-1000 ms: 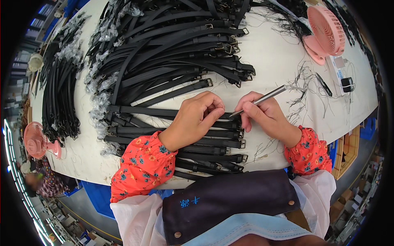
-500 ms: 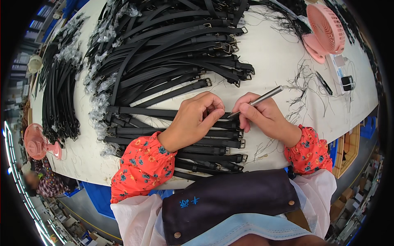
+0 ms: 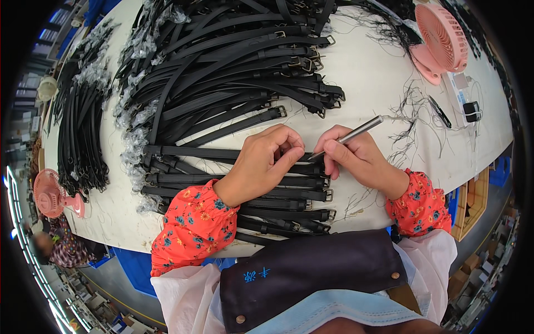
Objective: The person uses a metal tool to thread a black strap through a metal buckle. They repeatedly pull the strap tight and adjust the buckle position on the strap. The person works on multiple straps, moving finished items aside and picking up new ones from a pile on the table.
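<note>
My right hand grips a slim silver pen-like metal tool between thumb and fingers. Its narrow tip points down to the left, close to the black belt lying crosswise under my hands. My left hand rests over this belt, its fingers curled and the thumb and forefinger brought together. Whatever it pinches is hidden or too fine to see. Only a small gap separates the two hands. More black belts with metal buckles lie in a row below them.
A large heap of black belts with clear plastic wrap covers the table's far middle. Another bundle lies left. Two pink fans stand at the sides. Loose black threads and a black pen-shaped thing lie right.
</note>
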Demonstrator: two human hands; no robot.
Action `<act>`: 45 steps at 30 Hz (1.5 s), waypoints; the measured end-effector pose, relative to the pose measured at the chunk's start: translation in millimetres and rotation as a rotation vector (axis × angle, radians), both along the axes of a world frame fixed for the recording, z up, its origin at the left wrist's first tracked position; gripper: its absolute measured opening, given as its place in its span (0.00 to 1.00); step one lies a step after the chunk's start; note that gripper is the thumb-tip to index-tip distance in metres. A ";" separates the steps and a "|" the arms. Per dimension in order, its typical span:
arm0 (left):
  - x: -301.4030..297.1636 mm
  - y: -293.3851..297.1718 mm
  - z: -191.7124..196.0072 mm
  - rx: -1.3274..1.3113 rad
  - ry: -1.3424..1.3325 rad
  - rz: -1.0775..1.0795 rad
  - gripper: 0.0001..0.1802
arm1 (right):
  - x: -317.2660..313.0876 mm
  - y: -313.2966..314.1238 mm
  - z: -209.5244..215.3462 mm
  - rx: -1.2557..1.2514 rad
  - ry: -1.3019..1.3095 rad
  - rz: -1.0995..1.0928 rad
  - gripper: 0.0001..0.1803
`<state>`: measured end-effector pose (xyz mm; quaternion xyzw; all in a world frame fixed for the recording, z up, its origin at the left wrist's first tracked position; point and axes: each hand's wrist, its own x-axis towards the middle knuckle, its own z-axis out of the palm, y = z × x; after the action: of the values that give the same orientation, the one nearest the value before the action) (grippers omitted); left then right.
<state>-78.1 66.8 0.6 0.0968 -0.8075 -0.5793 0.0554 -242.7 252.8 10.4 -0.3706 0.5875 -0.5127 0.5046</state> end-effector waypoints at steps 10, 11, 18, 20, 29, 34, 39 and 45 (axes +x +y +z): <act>-1.8 6.6 9.4 -0.156 0.068 -0.029 0.11 | -1.2 0.1 -1.3 -0.022 -0.009 -0.065 0.27; -2.0 7.3 10.2 -0.196 0.073 -0.045 0.10 | -1.2 0.0 -1.0 -0.023 -0.006 -0.068 0.27; -1.6 3.5 -3.6 -0.228 0.095 -0.026 0.09 | -0.6 -1.4 -1.5 -0.024 -0.014 -0.056 0.25; -1.7 1.4 -1.3 -0.194 0.081 -0.027 0.09 | -0.8 -1.5 -0.1 -0.018 -0.026 -0.055 0.24; -1.2 5.0 -3.6 -0.248 0.124 -0.037 0.06 | -0.9 -1.4 0.0 -0.013 -0.041 -0.045 0.22; -2.4 5.4 -0.6 -0.179 0.070 -0.024 0.03 | -1.1 -0.8 -1.6 -0.025 -0.019 -0.037 0.23; -2.1 4.3 3.9 -0.138 0.036 -0.033 0.03 | -1.3 -1.0 -3.8 -0.025 -0.013 -0.036 0.23; -2.5 3.4 2.5 -0.108 0.021 -0.029 0.03 | -1.1 -0.4 -3.4 -0.012 -0.015 -0.038 0.25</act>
<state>-80.6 70.3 3.1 0.0762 -0.8383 -0.5364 0.0606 -243.8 252.4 7.0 -0.3584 0.5874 -0.5289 0.4968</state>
